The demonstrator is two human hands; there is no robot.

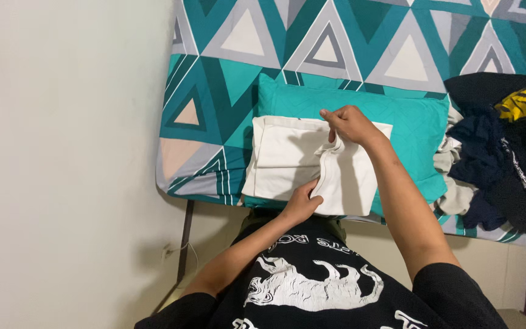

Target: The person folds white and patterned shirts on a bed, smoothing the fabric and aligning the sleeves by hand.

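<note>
We see the left hand (302,204) pinching the near edge of a white folded cloth (312,164), the right hand (349,125) gripping its far edge, both closed on the fabric; the cloth lies on a teal pillow (415,125) on the triangle-patterned bed (336,42), dark clothes (506,152) piled to the right

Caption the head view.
Both hands, left hand and right hand, pinch a white cloth on a teal pillow.
</note>
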